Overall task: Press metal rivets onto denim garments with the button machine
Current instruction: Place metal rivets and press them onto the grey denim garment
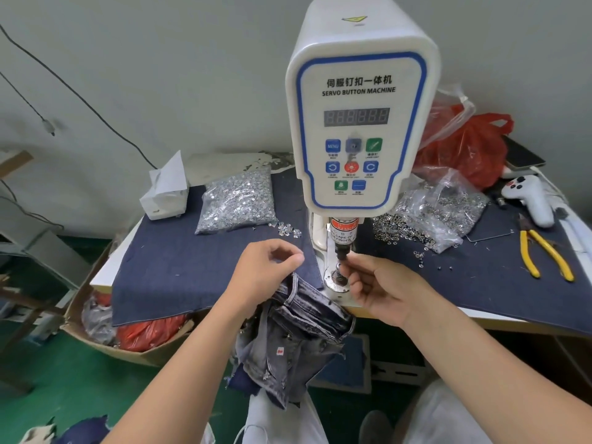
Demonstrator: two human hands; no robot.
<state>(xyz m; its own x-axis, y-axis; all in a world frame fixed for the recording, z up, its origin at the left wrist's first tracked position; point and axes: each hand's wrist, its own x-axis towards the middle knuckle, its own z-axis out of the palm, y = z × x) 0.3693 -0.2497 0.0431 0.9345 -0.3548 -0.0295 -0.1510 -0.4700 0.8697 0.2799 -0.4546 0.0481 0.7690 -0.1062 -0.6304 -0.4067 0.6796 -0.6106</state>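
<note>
At the table edge, faded denim garment hangs crumpled, left hand gripping its waistband.

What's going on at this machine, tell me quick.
A person is working at the button machine. The right hand has its fingertips at the die under the punch, apparently seating a small part; whether it holds a rivet is too small to tell. The left hand pinches the edge of the denim, which hangs off the table's front edge and is not yet under the punch. Bags of rivets lie on either side.
</note>
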